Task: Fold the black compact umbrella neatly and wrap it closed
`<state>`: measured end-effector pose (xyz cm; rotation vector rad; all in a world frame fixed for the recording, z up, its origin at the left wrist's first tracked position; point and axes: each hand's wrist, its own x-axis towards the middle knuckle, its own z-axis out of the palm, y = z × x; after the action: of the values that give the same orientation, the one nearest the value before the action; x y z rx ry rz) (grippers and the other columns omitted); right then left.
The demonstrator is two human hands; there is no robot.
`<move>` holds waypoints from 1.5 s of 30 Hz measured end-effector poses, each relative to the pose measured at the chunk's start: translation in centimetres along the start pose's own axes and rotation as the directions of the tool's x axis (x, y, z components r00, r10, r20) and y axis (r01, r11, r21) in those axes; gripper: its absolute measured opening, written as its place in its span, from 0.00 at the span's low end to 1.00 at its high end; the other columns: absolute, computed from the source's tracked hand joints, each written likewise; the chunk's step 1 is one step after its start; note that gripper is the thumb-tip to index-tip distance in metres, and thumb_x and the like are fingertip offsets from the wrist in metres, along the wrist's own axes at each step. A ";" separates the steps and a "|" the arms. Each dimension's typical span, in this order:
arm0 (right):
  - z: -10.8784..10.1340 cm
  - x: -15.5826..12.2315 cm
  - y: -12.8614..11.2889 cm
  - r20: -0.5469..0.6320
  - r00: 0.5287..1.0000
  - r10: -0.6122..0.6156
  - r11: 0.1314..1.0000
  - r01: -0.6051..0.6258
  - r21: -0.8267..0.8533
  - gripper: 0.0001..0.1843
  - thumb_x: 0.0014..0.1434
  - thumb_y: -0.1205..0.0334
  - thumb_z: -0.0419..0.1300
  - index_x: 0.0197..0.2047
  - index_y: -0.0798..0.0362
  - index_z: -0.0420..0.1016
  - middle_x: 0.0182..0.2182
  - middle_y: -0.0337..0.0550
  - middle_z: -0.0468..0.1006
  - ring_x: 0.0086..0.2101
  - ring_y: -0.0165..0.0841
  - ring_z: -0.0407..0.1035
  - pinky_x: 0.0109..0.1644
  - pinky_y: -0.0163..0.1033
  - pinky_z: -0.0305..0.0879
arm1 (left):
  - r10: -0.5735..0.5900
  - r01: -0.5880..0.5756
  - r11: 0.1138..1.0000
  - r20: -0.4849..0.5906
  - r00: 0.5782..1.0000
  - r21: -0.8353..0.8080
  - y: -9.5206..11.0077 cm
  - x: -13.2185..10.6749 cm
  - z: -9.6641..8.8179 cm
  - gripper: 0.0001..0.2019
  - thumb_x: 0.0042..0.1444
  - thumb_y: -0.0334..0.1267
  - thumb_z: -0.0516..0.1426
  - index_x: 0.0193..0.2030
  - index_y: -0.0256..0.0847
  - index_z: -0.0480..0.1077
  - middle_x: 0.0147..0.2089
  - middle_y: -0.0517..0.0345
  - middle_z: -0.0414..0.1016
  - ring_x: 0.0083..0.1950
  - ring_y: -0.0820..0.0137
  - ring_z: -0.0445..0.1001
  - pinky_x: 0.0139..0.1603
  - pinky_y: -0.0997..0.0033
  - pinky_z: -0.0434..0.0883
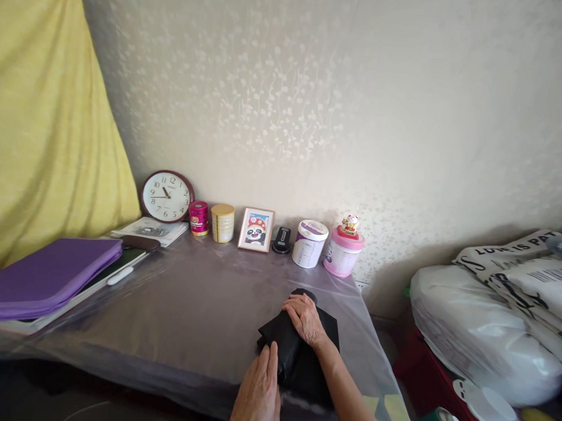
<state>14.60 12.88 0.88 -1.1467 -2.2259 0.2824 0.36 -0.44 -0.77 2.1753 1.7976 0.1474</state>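
Observation:
A black folded piece of soft, slightly shiny material (308, 376) lies near the table's front right edge, with a thicker rolled part running through its middle; its exact kind I cannot make out. Across the far end of the roll rests my right hand (304, 318), fingers close together and curved over it, thumb hidden. Lower down, my left hand (258, 389) holds the near left side of the same material. Its fingers are straight and pressed together, and its thumb is mostly out of sight. A pointed flap of the material sticks out to the left between the hands.
Along the wall stand a clock (168, 197), a pink tin (199, 218), a yellow-lidded jar (222, 223), a framed panda picture (256, 230), a small black device (282, 240) and two tubs. Purple folders (50, 272) lie left. White bags (480, 331) stand beyond the right edge.

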 end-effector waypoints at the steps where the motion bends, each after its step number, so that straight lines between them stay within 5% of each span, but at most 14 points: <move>1: 0.0 0.4 0.4 0.002 1.000 0.020 1.000 -0.020 -0.008 0.17 0.62 0.60 0.45 0.38 0.47 0.76 0.39 0.40 0.77 0.50 0.35 0.63 0.60 0.50 0.42 | -0.002 0.002 1.000 0.007 1.000 -0.004 0.0 0.0 0.0 0.34 0.49 0.25 0.43 0.65 0.29 0.38 0.66 0.45 0.44 0.65 0.63 0.49 0.62 0.65 0.52; 8: 0.4 2.4 3.2 -0.044 0.986 0.162 0.982 -0.166 -0.088 0.16 0.61 0.61 0.46 0.36 0.48 0.75 0.41 0.39 0.77 0.48 0.33 0.64 0.54 0.40 0.52 | -0.015 0.015 1.000 -0.006 1.000 -0.012 0.1 0.1 -0.5 0.33 0.51 0.27 0.43 0.65 0.31 0.38 0.65 0.46 0.46 0.63 0.62 0.52 0.60 0.66 0.54; 12: -0.1 2.1 4.4 -0.181 0.923 0.340 0.919 -0.367 -0.142 0.16 0.61 0.61 0.44 0.41 0.52 0.73 0.41 0.46 0.76 0.44 0.34 0.67 0.52 0.40 0.55 | -0.042 0.042 0.999 -0.028 0.999 0.017 0.4 -0.3 -0.8 0.33 0.51 0.27 0.43 0.65 0.33 0.39 0.65 0.48 0.49 0.61 0.61 0.54 0.59 0.64 0.55; 18: -3.1 -3.2 5.6 -0.344 0.795 0.500 0.809 -0.571 -0.144 0.18 0.59 0.60 0.43 0.42 0.56 0.71 0.41 0.53 0.74 0.45 0.39 0.67 0.49 0.40 0.58 | 0.012 -0.010 1.000 -0.107 0.994 0.017 0.1 -0.6 -0.2 0.31 0.52 0.27 0.42 0.65 0.32 0.40 0.64 0.47 0.51 0.60 0.61 0.54 0.59 0.63 0.54; 24: -3.6 -9.3 4.8 -0.233 0.758 0.609 0.770 -0.636 -0.054 0.17 0.57 0.55 0.44 0.37 0.52 0.72 0.32 0.47 0.77 0.36 0.37 0.71 0.38 0.36 0.62 | 0.031 -0.025 0.999 -0.192 0.981 0.033 -0.2 -0.6 0.4 0.30 0.53 0.27 0.42 0.64 0.31 0.42 0.62 0.47 0.53 0.58 0.62 0.57 0.58 0.64 0.56; 29: -3.4 -11.1 3.4 -0.307 0.698 0.647 0.731 -0.682 -0.009 0.20 0.54 0.49 0.48 0.38 0.54 0.72 0.37 0.51 0.76 0.38 0.40 0.70 0.41 0.38 0.62 | 0.051 -0.040 0.998 -0.243 0.969 0.049 -0.2 -0.4 0.8 0.30 0.52 0.26 0.42 0.64 0.30 0.43 0.61 0.45 0.55 0.56 0.63 0.58 0.56 0.64 0.57; 32: -3.7 -11.3 2.6 -0.249 0.649 0.719 0.684 -0.725 0.086 0.22 0.54 0.47 0.48 0.39 0.55 0.72 0.36 0.50 0.76 0.37 0.40 0.70 0.40 0.39 0.62 | 0.060 -0.048 0.997 -0.271 0.961 0.053 -0.2 -0.5 1.0 0.30 0.52 0.26 0.42 0.64 0.30 0.43 0.60 0.46 0.56 0.55 0.63 0.59 0.55 0.64 0.58; 35: -3.9 -11.2 1.8 -0.150 0.649 0.746 0.665 -0.715 0.216 0.23 0.54 0.46 0.47 0.39 0.55 0.72 0.32 0.47 0.77 0.34 0.39 0.71 0.36 0.38 0.63 | 0.066 -0.050 0.997 -0.281 0.957 0.063 -0.3 -0.5 0.9 0.30 0.52 0.25 0.42 0.64 0.30 0.43 0.60 0.46 0.56 0.55 0.63 0.60 0.56 0.63 0.58; 45: -3.6 -10.0 0.0 -0.140 0.708 0.693 0.697 -0.607 0.381 0.22 0.49 0.45 0.53 0.34 0.57 0.73 0.23 0.42 0.74 0.27 0.36 0.68 0.28 0.36 0.61 | 0.040 -0.031 0.999 -0.216 0.976 0.041 0.0 -0.7 0.2 0.31 0.52 0.26 0.44 0.64 0.30 0.42 0.61 0.45 0.55 0.57 0.62 0.59 0.57 0.64 0.57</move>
<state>21.14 4.62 -0.50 -1.6558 -1.3830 0.6935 0.32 -1.17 -0.90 2.2953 1.8890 0.3756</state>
